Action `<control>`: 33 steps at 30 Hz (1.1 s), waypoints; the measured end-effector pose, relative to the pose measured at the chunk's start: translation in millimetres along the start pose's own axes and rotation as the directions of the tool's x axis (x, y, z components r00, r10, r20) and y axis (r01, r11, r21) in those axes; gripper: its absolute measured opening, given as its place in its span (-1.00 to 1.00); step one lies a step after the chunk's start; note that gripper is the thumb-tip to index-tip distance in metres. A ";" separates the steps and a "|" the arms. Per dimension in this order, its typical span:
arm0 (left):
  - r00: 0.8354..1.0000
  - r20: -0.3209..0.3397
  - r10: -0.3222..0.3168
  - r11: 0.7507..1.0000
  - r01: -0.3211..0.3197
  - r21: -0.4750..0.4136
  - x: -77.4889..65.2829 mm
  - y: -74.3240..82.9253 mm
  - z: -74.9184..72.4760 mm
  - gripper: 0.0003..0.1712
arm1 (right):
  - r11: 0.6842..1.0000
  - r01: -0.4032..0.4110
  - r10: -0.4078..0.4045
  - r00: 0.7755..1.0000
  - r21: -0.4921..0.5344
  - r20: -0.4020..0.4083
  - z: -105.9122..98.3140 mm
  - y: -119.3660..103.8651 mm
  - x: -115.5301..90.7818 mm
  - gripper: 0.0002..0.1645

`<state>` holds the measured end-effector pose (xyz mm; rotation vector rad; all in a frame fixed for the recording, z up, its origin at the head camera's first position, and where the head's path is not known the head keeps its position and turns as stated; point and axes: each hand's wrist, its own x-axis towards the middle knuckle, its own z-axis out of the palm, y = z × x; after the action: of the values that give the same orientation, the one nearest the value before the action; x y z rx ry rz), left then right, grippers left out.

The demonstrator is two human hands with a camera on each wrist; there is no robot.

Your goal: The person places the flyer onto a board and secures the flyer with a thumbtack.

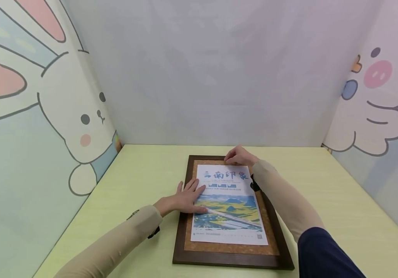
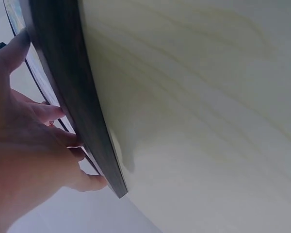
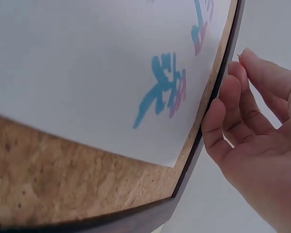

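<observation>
A printed poster (image 1: 227, 216) with blue lettering and a landscape picture lies on a cork board (image 1: 233, 248). A dark brown wooden frame (image 1: 233, 259) surrounds the cork. My left hand (image 1: 186, 199) presses on the poster's left edge with spread fingers, crossing the frame's left side. At the board's top edge is my right hand (image 1: 240, 155), its fingers bent. In the right wrist view, some fingertips (image 3: 214, 114) touch the frame. The thumb and forefinger meet, and a tiny pin-like point (image 3: 239, 56) sticks out between them; most of it is hidden.
The board lies on a pale yellow-green table (image 1: 143, 170). A plain grey-white wall (image 1: 199, 77) stands behind it. Side panels show a cartoon rabbit (image 1: 70, 104) on the left and a white cartoon figure (image 1: 369, 116) on the right.
</observation>
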<state>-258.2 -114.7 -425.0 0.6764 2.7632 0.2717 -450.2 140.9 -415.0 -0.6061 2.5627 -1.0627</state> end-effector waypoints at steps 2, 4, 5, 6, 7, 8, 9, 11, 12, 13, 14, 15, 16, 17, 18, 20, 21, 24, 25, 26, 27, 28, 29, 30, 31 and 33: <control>1.000 0.006 0.000 1.000 0.000 0.005 0.3 -0.7 0.3 0.03 | 1.000 0.005 -0.005 1.000 -0.026 0.011 1.6 -0.3 1.2 -0.81; 1.000 0.006 0.003 1.000 -0.003 0.006 0.7 -1.3 0.8 0.03 | 0.999 0.004 -0.003 1.000 -0.042 0.016 3.3 -0.5 2.0 -0.81; 1.000 0.006 0.004 1.000 -0.004 0.006 0.9 -1.7 1.1 0.03 | 0.999 0.006 -0.005 1.000 -0.052 0.017 3.9 -0.7 1.9 -0.81; 1.000 0.008 0.004 1.000 -0.004 0.008 1.1 -1.9 1.2 0.04 | 0.998 0.006 -0.005 1.000 -0.060 0.017 4.5 -1.0 1.7 -0.81; 1.000 0.009 0.004 1.000 -0.004 0.006 1.1 -1.9 1.0 0.04 | 0.998 0.006 -0.005 1.000 -0.066 0.015 4.9 -1.4 1.3 -0.81; 1.000 0.009 0.003 1.000 -0.003 0.006 1.1 -1.9 0.9 0.04 | 0.997 0.006 -0.005 1.000 -0.071 0.012 5.2 -2.0 1.0 -0.81; 1.000 0.007 0.002 1.000 -0.002 0.006 1.3 -1.9 0.9 0.04 | 0.997 0.007 -0.006 1.000 -0.079 0.010 5.4 -2.7 0.5 -0.81; 1.000 0.009 -0.001 1.000 0.001 0.009 1.6 -1.9 0.6 0.04 | 0.996 0.010 -0.009 1.000 -0.091 0.008 5.7 -4.0 -0.1 -0.81; 1.000 0.010 -0.004 1.000 0.004 0.009 1.6 -1.7 0.2 0.03 | 0.995 0.009 -0.008 1.000 -0.095 0.008 6.0 -4.3 0.0 -0.81; 1.000 0.010 -0.005 1.000 0.005 0.010 1.8 -1.7 0.1 0.04 | 0.995 0.007 -0.007 1.000 -0.099 0.008 6.2 -4.5 0.1 -0.81; 1.000 0.010 -0.007 1.000 0.007 0.011 2.1 -1.8 0.3 0.04 | 0.995 0.005 -0.004 1.000 -0.101 0.009 6.6 -4.7 0.4 -0.82; 1.000 0.009 -0.007 1.000 0.007 0.011 2.4 -1.8 0.4 0.04 | 0.995 0.003 -0.002 1.000 -0.104 0.010 7.0 -4.6 0.8 -0.82; 1.000 0.011 -0.009 1.000 0.009 0.010 2.7 -1.9 0.4 0.04 | 0.994 0.001 0.000 1.000 -0.107 0.012 7.4 -4.5 1.2 -0.82; 1.000 0.009 -0.009 1.000 0.009 0.010 3.0 -1.8 0.6 0.04 | 0.994 0.000 0.001 1.000 -0.111 0.013 7.7 -4.2 1.7 -0.82; 1.000 0.007 -0.009 1.000 0.009 0.010 3.0 -1.5 0.4 0.04 | 0.994 -0.003 0.004 1.000 -0.113 0.012 8.1 -4.1 2.1 -0.83; 1.000 0.005 -0.008 1.000 0.008 0.010 3.2 -1.0 0.2 0.04 | 0.993 -0.010 0.011 1.000 -0.117 0.009 8.7 -3.9 2.8 -0.83; 1.000 0.005 -0.008 1.000 0.008 0.009 3.2 -0.6 -0.1 0.04 | 0.993 -0.011 0.012 1.000 -0.119 0.009 9.0 -3.6 3.2 -0.83; 1.000 0.008 -0.009 1.000 0.009 0.009 3.2 0.4 -0.8 0.05 | 0.992 -0.009 0.011 1.000 -0.126 0.009 9.9 -3.2 3.3 -0.84; 1.000 0.010 -0.010 1.000 0.010 0.008 3.2 0.6 -0.9 0.05 | 0.992 -0.009 0.011 1.000 -0.128 0.009 10.2 -3.1 3.3 -0.84; 1.000 0.013 -0.011 1.000 0.011 0.007 3.2 0.8 -1.0 0.05 | 0.992 -0.011 0.012 1.000 -0.130 0.008 10.5 -3.0 3.1 -0.84; 1.000 0.015 -0.012 1.000 0.012 0.005 3.3 0.9 -0.9 0.05 | 0.991 -0.010 0.011 1.000 -0.131 0.010 10.6 -3.2 2.6 -0.84; 1.000 0.016 -0.013 1.000 0.013 0.005 3.2 1.0 -0.9 0.06 | 0.991 -0.012 0.013 1.000 -0.133 0.009 10.8 -3.6 2.1 -0.85; 1.000 0.017 -0.014 1.000 0.014 0.004 3.1 1.1 -0.9 0.06 | 0.991 -0.017 0.018 1.000 -0.131 0.008 11.0 -3.9 1.8 -0.85; 1.000 0.018 -0.015 1.000 0.015 0.004 3.0 1.2 -1.0 0.06 | 0.991 -0.020 0.021 1.000 -0.131 0.008 11.3 -4.2 1.4 -0.85; 1.000 0.019 -0.016 1.000 0.016 0.005 3.0 1.2 -0.9 0.06 | 0.991 -0.024 0.025 1.000 -0.130 0.006 11.5 -4.4 1.3 -0.86; 1.000 0.018 -0.018 1.000 0.018 0.006 3.1 1.0 -0.7 0.06 | 0.991 -0.025 0.025 1.000 -0.131 0.003 12.0 -4.8 1.0 -0.86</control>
<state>-260.6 -112.5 -424.9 0.6517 2.7530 0.2526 -444.7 130.2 -419.8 -0.6055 2.6446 -0.8894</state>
